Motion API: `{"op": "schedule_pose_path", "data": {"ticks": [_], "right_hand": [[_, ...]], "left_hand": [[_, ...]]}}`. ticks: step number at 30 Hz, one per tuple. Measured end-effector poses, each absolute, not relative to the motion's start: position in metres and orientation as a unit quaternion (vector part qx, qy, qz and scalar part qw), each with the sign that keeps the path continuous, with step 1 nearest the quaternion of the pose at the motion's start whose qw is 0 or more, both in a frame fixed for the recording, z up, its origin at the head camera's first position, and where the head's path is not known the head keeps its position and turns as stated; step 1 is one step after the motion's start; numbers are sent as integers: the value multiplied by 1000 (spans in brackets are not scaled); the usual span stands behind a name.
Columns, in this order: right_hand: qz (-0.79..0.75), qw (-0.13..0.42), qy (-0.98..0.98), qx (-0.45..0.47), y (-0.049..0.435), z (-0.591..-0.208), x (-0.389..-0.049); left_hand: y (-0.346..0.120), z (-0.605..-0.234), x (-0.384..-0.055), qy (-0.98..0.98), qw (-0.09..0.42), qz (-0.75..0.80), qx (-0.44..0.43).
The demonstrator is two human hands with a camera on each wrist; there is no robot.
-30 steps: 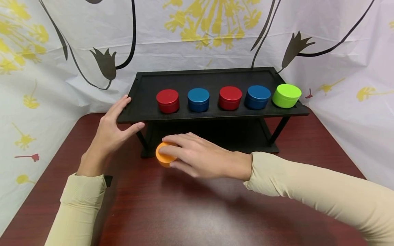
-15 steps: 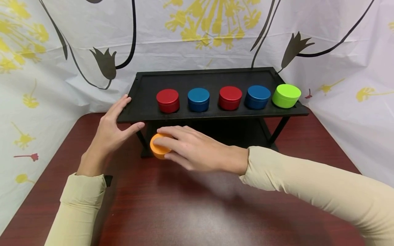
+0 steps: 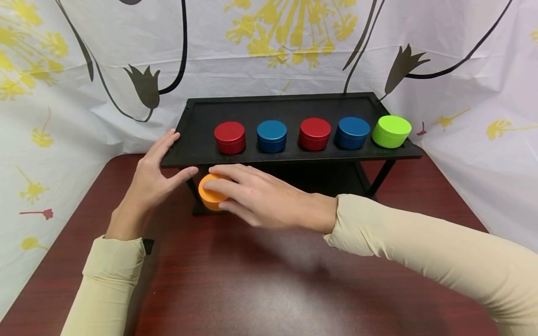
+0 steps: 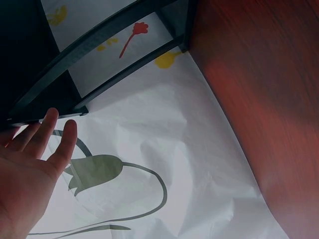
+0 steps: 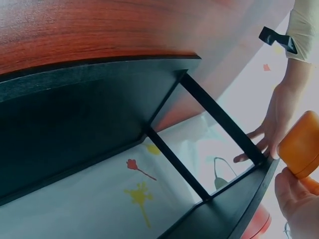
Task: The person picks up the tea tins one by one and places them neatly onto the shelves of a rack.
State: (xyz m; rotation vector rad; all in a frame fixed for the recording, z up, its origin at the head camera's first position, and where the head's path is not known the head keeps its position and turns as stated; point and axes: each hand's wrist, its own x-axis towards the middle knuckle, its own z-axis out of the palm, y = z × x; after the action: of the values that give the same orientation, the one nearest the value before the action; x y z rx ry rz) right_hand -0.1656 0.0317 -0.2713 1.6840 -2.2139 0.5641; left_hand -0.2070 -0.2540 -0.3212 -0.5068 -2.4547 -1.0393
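My right hand [image 3: 269, 196] grips an orange round tin [image 3: 211, 199] by its sides, in front of the left part of a two-tier black shelf [image 3: 269, 108]. In the right wrist view the orange tin [image 5: 301, 144] is at the right edge, apart from the shelf's rim. My left hand [image 3: 145, 184] rests at the shelf's left end, fingers nearly straight along the edge and thumb spread toward the front corner. The left wrist view shows the left hand's fingers [image 4: 64, 144] against the black edge.
Along the upper tier's front stand a red tin [image 3: 230, 138], a blue tin [image 3: 272, 137], another red tin [image 3: 315, 135], another blue tin [image 3: 352, 134] and a green tin [image 3: 392, 132]. The shelf stands on a reddish-brown table [image 3: 260, 289], before a white patterned cloth [image 3: 252, 74].
My right hand has carried the orange tin up and to the left, toward the shelf's front left corner. The left hand and the tins on the shelf have stayed in place.
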Motion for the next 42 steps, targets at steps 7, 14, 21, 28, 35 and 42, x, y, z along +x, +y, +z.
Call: {"op": "schedule_pose_path", "data": {"ticks": [7,14,21,28,35,42], "right_hand": [[196,163,-766,590,27,-267,-166],[190,165,-771,584,24,-260,-169],[191,190,-768,581,20,-255,-174],[186,229,-770,566,15,-252,-178],[193,267,-762,558,9,-249,-185],[188,266,-783,531,6,-244,-193]], "left_hand": [[-255,-322,-207,-885,211,-372,-184],[-256,-325,-210,-877,231,-368,-204],[-256,-325,-211,-872,244,-359,-227],[-257,-326,-211,-872,243,-361,-224],[-257,-327,-211,-873,239,-364,-219],[-255,-325,-208,-878,226,-372,-198]]}}
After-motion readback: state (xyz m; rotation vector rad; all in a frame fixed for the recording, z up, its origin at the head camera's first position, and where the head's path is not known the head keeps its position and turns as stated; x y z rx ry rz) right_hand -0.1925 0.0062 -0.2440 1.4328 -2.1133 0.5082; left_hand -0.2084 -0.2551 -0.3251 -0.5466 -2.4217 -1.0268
